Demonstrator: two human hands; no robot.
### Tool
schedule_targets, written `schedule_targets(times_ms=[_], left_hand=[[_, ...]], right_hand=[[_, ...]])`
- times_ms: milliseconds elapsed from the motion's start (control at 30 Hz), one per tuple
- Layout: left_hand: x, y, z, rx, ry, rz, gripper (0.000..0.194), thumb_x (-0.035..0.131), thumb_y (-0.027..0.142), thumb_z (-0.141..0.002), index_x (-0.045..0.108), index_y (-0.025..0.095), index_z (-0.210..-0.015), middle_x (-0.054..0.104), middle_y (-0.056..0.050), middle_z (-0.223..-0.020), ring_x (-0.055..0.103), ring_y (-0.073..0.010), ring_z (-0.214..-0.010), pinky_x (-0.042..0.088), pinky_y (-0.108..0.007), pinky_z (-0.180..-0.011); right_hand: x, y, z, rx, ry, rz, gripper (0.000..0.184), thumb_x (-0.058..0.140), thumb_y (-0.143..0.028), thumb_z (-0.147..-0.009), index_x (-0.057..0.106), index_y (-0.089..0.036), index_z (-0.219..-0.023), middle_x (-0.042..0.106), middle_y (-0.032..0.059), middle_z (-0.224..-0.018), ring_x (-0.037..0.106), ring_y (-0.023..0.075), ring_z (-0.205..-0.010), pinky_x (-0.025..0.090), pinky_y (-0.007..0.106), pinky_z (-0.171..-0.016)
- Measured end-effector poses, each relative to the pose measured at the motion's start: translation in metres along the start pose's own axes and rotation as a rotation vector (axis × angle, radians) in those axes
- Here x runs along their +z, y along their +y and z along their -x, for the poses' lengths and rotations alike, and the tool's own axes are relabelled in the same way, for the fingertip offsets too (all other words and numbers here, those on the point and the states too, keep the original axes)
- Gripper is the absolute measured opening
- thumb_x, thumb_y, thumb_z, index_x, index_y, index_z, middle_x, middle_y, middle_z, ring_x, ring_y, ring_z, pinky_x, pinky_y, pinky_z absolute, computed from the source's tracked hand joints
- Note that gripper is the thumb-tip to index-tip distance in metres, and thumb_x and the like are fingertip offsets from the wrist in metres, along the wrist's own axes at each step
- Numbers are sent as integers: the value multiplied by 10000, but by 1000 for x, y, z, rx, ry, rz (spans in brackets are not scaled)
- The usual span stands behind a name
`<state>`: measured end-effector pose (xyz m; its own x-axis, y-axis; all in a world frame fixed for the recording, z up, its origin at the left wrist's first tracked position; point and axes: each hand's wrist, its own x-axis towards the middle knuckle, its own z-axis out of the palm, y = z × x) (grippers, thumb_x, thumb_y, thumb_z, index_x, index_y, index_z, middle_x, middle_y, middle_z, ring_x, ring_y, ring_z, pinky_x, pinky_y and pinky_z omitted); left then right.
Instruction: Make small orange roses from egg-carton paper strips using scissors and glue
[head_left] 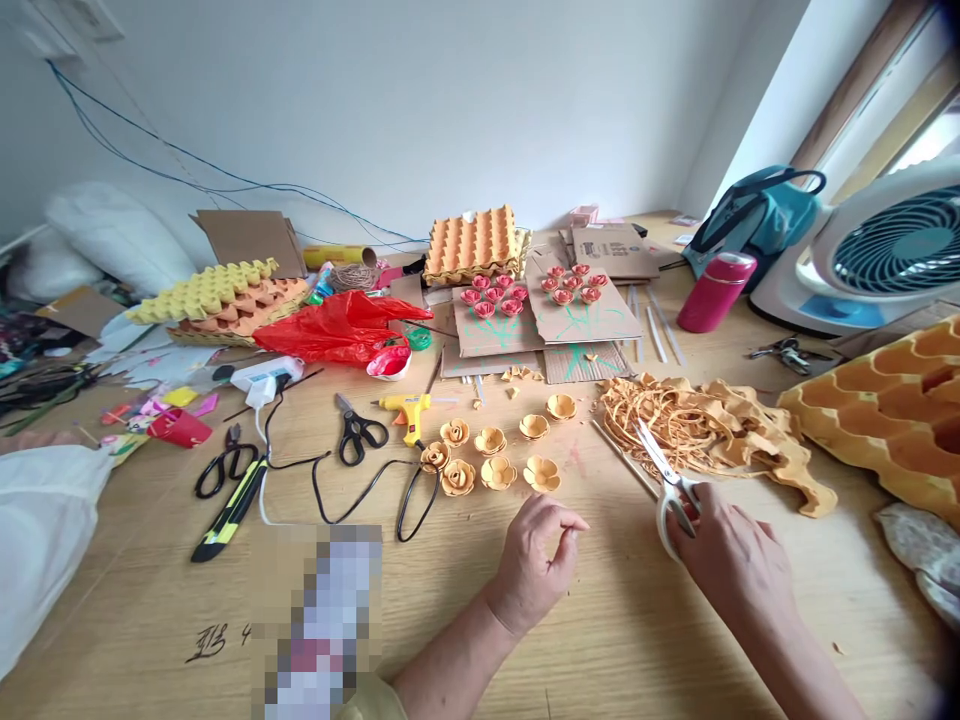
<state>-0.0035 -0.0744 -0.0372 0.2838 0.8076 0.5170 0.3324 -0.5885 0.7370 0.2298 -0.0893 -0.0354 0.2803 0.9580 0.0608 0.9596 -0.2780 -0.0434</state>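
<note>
Desk (615,640), wood-grained, spreads under both forearms.

Egg tray (885,400), large, moulded, orange-yellow: beyond and to the right of the right grip (739,555). Looks light, probably crushable.

Heap of trimmings (720,430): just ahead of the right grip, loose strips and one broad scalloped piece. Likely dry and apt to snag.

Right grip: fingers wrapped about the pale handles of the scissors (662,466), a firm hold. Left grip (529,555): thumb and forefinger curl toward each other; from here I cannot tell whether they meet or pinch anything.

The scissors should handle as rigid and fairly light, smooth at the blades; the handle loops are the place to hold. They lie in and ahead of the right grip, blades angled away and leftward, tips at the heap's near left edge.

Flower cups (542,474), smallest: open-petalled, just beyond the left grip, with rolled roses (457,478) farther left. Both I judge very light and fragile, petals liable to bend or tear; best lifted low, by the base.
</note>
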Motion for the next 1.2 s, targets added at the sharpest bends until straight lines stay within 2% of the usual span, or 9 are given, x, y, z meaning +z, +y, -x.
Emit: schedule_targets(times_ms=[233,433,567,733,967,1200], left_hand=[[1,-2,0,-40,-9,48,223,517,-7,-841,630,181,-879,650,-30,-814,616,-172,-814,484,-294,-789],[0,-3,0,-67,8,56,229,515,-10,-846,636,181,-885,654,-28,-819,617,-173,-828,488,-293,-786],[-1,-2,0,-64,5,39,221,508,8,-860,634,186,-892,652,-35,-825,615,-181,-839,493,-305,-789],[-3,0,0,-73,26,28,196,507,36,-884,628,190,-902,658,-38,-827,617,-182,-825,496,-316,-796],[-4,1,0,-58,44,8,198,497,41,-885,626,191,-895,655,-38,-822,614,-182,-819,493,-320,-808],[-3,-1,1,-80,38,21,190,509,43,-885,635,185,-888,666,-41,-835,624,-182,-834,497,-312,-804]], right_hand=[[8,9,20,-70,27,-23,160,460,-395,-925,512,-244,-914,693,42,-743,683,261,-809,410,373,-777],[-6,-17,-17,-35,-36,24,176,451,-391,-944,509,-228,-917,720,71,-795,690,260,-831,392,370,-759],[-7,-21,-34,3,-16,0,211,464,-418,-942,519,-216,-917,740,99,-867,690,261,-857,385,371,-756],[-3,-13,-25,17,-42,-10,216,432,-432,-953,501,-232,-913,738,90,-865,699,273,-879,398,379,-757],[-3,-15,-19,10,-46,-4,210,410,-429,-963,475,-241,-897,732,87,-880,704,280,-896,417,393,-786],[8,8,2,54,-26,-55,219,451,-455,-934,489,-245,-882,690,72,-731,682,276,-784,425,381,-762]])
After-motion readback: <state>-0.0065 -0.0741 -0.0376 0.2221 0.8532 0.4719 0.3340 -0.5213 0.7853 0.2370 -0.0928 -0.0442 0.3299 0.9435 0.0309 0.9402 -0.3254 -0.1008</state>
